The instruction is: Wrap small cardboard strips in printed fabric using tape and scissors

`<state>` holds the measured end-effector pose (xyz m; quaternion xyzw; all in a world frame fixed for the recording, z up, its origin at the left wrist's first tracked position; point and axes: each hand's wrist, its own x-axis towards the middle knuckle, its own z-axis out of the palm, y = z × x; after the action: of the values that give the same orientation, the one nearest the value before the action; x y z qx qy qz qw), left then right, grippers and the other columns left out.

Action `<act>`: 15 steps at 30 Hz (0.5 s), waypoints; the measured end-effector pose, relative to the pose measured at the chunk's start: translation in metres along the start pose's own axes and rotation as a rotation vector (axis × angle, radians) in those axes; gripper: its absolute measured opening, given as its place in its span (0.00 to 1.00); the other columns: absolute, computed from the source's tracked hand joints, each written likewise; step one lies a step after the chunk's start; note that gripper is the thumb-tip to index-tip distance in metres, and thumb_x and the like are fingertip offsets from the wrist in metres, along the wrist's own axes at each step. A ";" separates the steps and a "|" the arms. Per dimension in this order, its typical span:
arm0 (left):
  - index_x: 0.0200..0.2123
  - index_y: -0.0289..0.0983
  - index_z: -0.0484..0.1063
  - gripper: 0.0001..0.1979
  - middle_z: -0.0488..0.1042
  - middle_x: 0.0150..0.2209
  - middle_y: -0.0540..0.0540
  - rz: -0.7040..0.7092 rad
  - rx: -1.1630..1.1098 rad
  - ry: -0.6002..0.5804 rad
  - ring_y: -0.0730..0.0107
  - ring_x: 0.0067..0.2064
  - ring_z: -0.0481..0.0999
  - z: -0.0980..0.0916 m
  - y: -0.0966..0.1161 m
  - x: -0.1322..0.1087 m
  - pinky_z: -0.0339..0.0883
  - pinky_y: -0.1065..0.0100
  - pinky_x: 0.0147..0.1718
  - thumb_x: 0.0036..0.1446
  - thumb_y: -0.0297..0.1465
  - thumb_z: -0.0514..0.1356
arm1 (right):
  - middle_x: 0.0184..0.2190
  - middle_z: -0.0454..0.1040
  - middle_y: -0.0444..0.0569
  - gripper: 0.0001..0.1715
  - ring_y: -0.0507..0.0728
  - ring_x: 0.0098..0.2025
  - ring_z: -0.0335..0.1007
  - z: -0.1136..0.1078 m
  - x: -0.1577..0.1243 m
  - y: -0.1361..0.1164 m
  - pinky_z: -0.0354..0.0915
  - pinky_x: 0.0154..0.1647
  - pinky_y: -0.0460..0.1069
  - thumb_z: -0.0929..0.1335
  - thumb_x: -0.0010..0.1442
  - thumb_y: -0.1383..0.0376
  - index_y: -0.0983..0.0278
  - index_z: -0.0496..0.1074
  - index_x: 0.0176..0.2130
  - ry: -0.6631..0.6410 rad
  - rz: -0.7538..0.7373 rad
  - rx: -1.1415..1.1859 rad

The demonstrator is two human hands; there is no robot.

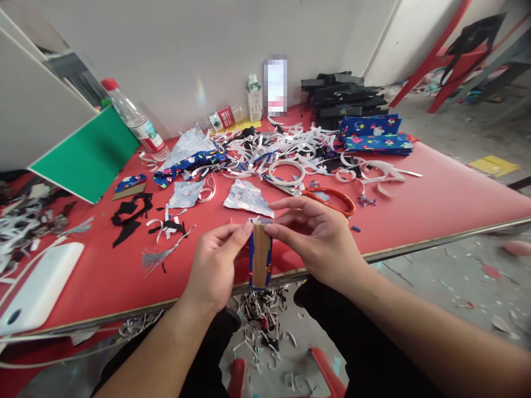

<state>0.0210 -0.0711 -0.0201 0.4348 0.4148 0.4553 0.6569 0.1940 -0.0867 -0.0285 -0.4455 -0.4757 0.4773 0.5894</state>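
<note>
You hold a narrow brown cardboard strip edged with blue patterned fabric (261, 255) upright at the near edge of the red-topped table (440, 190), its lower end at the table's rim. Your left hand (214, 262) pinches its upper left edge between thumb and fingers, the other fingers curled in. Your right hand (319, 235) grips the upper right edge, thumb on the cardboard face, index finger extended above the strip's top; the hand is partly open. Both forearms reach in from below, converging on the strip. Just beyond lies a pale, irregular fabric scrap (246, 198). Behind your right hand lie orange-handled metal scissors (349, 208), near a white ring-shaped roll (286, 162). Further back spreads a heap of white curled strips (301, 141).
</note>
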 end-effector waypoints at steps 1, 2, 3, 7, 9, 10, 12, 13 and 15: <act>0.33 0.38 0.85 0.10 0.83 0.30 0.45 0.013 0.026 0.010 0.70 0.30 0.79 -0.002 0.001 0.000 0.75 0.69 0.36 0.60 0.39 0.72 | 0.30 0.83 0.44 0.21 0.55 0.34 0.82 0.000 0.000 0.001 0.77 0.39 0.51 0.81 0.55 0.59 0.62 0.77 0.45 -0.008 0.010 0.000; 0.31 0.38 0.84 0.10 0.82 0.29 0.47 0.038 0.068 0.026 0.71 0.30 0.79 -0.003 0.002 -0.001 0.74 0.71 0.35 0.60 0.39 0.72 | 0.29 0.83 0.44 0.21 0.55 0.33 0.82 0.002 0.001 0.001 0.77 0.39 0.51 0.82 0.54 0.59 0.62 0.77 0.44 -0.020 0.021 -0.001; 0.30 0.39 0.84 0.10 0.82 0.28 0.47 0.070 0.130 0.044 0.72 0.29 0.78 -0.005 0.003 -0.003 0.73 0.72 0.34 0.60 0.38 0.71 | 0.29 0.83 0.44 0.22 0.55 0.33 0.82 0.003 0.001 0.002 0.77 0.38 0.51 0.82 0.53 0.58 0.61 0.77 0.43 -0.035 0.035 -0.005; 0.30 0.39 0.82 0.10 0.80 0.26 0.48 0.233 0.472 0.121 0.72 0.27 0.76 -0.010 0.010 -0.009 0.69 0.75 0.27 0.61 0.36 0.70 | 0.28 0.83 0.46 0.23 0.56 0.30 0.81 0.011 0.005 0.004 0.74 0.32 0.52 0.82 0.53 0.52 0.61 0.78 0.41 -0.069 0.083 -0.040; 0.33 0.39 0.81 0.11 0.81 0.26 0.47 0.241 0.509 0.165 0.70 0.27 0.77 -0.015 0.012 -0.009 0.70 0.74 0.25 0.63 0.39 0.68 | 0.28 0.83 0.46 0.23 0.56 0.28 0.79 0.012 0.009 0.001 0.73 0.29 0.51 0.81 0.53 0.50 0.61 0.78 0.40 -0.082 0.079 -0.063; 0.35 0.40 0.80 0.12 0.81 0.27 0.47 0.217 0.470 0.192 0.69 0.26 0.78 -0.019 0.013 -0.008 0.70 0.73 0.24 0.65 0.42 0.67 | 0.28 0.83 0.47 0.21 0.56 0.28 0.79 0.011 0.012 -0.001 0.73 0.29 0.51 0.81 0.55 0.51 0.61 0.78 0.39 -0.079 0.051 -0.083; 0.39 0.41 0.76 0.15 0.82 0.27 0.46 0.146 0.343 0.258 0.67 0.24 0.79 -0.028 0.015 -0.005 0.72 0.71 0.22 0.67 0.47 0.64 | 0.29 0.83 0.47 0.15 0.56 0.30 0.80 0.008 0.018 -0.007 0.74 0.32 0.51 0.78 0.60 0.53 0.61 0.79 0.38 -0.019 -0.059 -0.180; 0.40 0.41 0.75 0.16 0.83 0.28 0.46 0.114 0.286 0.291 0.66 0.23 0.80 -0.033 0.016 -0.003 0.73 0.70 0.22 0.67 0.48 0.63 | 0.30 0.83 0.47 0.11 0.56 0.31 0.80 0.005 0.020 -0.009 0.74 0.34 0.52 0.77 0.62 0.55 0.60 0.80 0.37 0.024 -0.126 -0.266; 0.40 0.40 0.74 0.16 0.84 0.30 0.45 0.078 0.207 0.338 0.66 0.23 0.81 -0.041 0.019 0.002 0.75 0.69 0.22 0.66 0.47 0.64 | 0.33 0.84 0.47 0.07 0.56 0.34 0.80 0.002 0.025 -0.010 0.73 0.38 0.52 0.74 0.65 0.59 0.59 0.81 0.37 0.063 -0.246 -0.480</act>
<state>-0.0221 -0.0573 -0.0135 0.4333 0.5467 0.5018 0.5115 0.1955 -0.0633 -0.0154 -0.5261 -0.6071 0.2617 0.5350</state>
